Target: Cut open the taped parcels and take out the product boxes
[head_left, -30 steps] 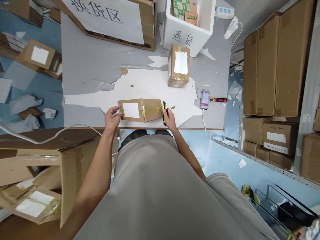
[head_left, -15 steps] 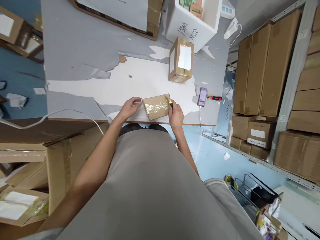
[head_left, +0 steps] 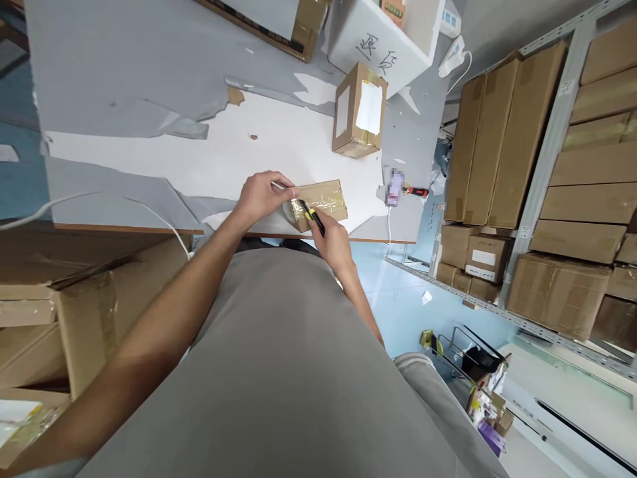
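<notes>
A small brown cardboard box point(head_left: 326, 194), bound with shiny clear tape, lies at the table's near edge. At its upper left corner my left hand point(head_left: 263, 196) is closed, thumb and forefinger pinching the end of the box. What exactly lies between these fingertips is too small to tell. Wrapped in the fingers of my right hand point(head_left: 334, 240) is a utility knife point(head_left: 315, 219) with a black and yellow handle. Its tip points up and left over the taped left end of the box, close to my left fingertips.
A taller labelled carton point(head_left: 359, 111) stands behind, before a white foam bin point(head_left: 385, 50). On the right lie a phone point(head_left: 395, 187) on a cable and a red-black handled tool point(head_left: 417, 192). Shelves with cartons point(head_left: 497, 139) rise at right; a large carton point(head_left: 114, 312) stands at left.
My right hand has brought the knife from the box's right end to its left end. My left hand has moved onto the box's left corner and closed. The view has shifted.
</notes>
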### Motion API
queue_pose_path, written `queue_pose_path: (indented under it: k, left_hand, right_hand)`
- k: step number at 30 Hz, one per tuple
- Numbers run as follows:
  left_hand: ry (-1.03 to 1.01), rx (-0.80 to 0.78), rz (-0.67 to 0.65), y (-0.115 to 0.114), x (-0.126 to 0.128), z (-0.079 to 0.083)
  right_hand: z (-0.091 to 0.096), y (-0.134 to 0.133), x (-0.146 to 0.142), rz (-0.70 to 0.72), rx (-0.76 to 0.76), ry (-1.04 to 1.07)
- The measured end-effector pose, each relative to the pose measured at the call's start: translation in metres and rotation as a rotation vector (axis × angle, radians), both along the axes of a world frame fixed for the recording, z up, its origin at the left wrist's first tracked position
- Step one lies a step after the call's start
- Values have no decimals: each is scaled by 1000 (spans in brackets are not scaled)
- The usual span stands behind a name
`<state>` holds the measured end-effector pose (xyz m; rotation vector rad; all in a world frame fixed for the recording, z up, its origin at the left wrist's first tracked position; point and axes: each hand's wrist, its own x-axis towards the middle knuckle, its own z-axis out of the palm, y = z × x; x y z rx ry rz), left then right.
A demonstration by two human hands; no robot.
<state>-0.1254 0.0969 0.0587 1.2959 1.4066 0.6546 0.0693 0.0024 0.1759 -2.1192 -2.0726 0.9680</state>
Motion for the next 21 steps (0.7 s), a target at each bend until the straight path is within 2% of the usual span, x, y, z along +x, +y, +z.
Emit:
queue_pose_path:
  k: [8,15,21]
  left_hand:
    - [21,7,-33,1,1,6]
    - [51,-6,-42,-1,0,11]
    - [84,-6,-33,-8,1,16]
  right_hand:
    - [20,4,-32,34,-172,-240]
    - [31,22,-61,67,-286,-380]
    - [45,21,-67,87,-400,-430]
